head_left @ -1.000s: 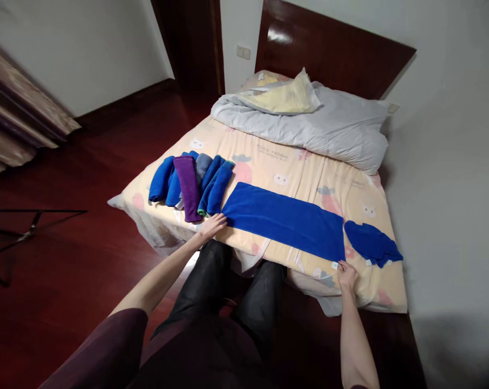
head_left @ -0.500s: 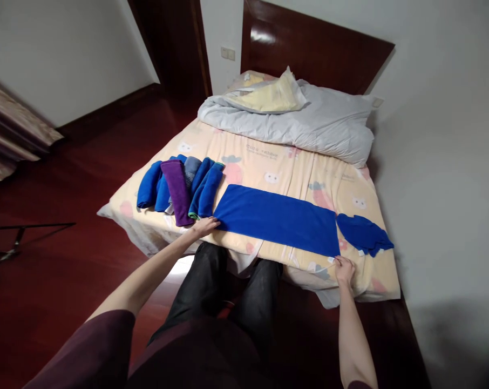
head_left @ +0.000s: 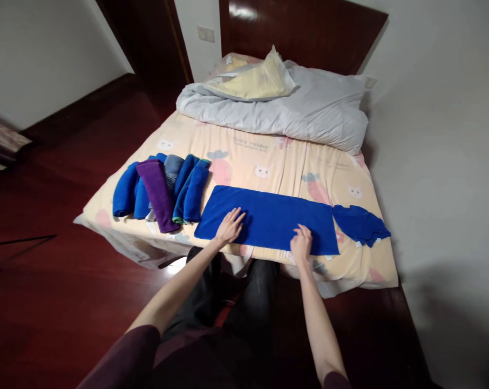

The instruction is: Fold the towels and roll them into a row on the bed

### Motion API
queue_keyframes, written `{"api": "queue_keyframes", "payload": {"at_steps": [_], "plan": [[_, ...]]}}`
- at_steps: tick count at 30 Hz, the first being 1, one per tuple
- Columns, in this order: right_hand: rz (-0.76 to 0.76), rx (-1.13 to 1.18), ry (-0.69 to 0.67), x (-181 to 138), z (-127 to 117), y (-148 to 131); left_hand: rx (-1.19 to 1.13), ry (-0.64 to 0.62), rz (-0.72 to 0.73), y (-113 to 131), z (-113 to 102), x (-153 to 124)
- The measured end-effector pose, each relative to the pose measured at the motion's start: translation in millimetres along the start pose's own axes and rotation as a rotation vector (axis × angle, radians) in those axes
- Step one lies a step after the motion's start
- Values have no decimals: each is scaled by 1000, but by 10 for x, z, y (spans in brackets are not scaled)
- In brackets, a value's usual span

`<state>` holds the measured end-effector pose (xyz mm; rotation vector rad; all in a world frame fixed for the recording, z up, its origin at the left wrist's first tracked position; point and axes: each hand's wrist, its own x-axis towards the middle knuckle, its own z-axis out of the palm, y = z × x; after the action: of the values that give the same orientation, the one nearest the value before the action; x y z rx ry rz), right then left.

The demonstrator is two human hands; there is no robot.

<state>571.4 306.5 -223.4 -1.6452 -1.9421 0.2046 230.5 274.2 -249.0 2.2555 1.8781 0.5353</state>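
A blue towel [head_left: 269,216] lies spread flat in a long rectangle near the front edge of the bed. Over its left half is my left hand [head_left: 229,227], fingers stretched out and apart, holding nothing. My right hand [head_left: 301,244] is above the towel's right half, its fingers loosely bent and partly spread, with nothing seen in them. Just left of the towel rest several rolled or folded towels, mostly blue, with a purple towel [head_left: 158,195] on top and a grey-blue one [head_left: 172,172] among them. A crumpled blue cloth [head_left: 360,222] sits at the towel's right end.
The bed [head_left: 244,146] has a peach sheet with rabbit and carrot prints. A grey quilt [head_left: 309,111] is bunched below the dark wooden headboard [head_left: 305,32]. White wall stands close on the right. A thin dark stand [head_left: 21,242] is on the red floor at left.
Both hands have left the towel's front corners and moved inward over it, the left to the right and the right to the left. My view has shifted slightly.
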Motion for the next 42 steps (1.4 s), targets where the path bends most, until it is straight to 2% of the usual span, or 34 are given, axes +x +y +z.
{"api": "queue_keyframes", "payload": {"at_steps": [2,4,7,10,14,20,23,26,36,39,42], "plan": [[-119,88,-104,68,355,-472,-15,39,-34,143,219,23],[-205,140,-236,100,669,-782,-11,73,-56,182,374,-10],[-213,123,-360,117,952,-887,-15,88,-47,134,458,-61],[-220,64,-384,129,958,-658,-31,87,-53,92,442,-59],[-160,-36,-337,140,656,-67,-43,86,-61,102,424,-39],[135,-258,-182,29,-2,1051,-72,100,-62,126,418,-38],[283,-355,-83,-41,-185,1402,-68,105,-61,127,420,-38],[329,-399,-16,-68,-199,1512,-50,97,-69,127,419,-38],[295,-351,85,-61,-96,1510,58,21,-73,188,358,-12],[298,-340,87,-61,-95,1515,80,-26,-46,24,285,-21],[281,-331,112,-61,-80,1530,103,-8,-140,-358,169,-41]]}}
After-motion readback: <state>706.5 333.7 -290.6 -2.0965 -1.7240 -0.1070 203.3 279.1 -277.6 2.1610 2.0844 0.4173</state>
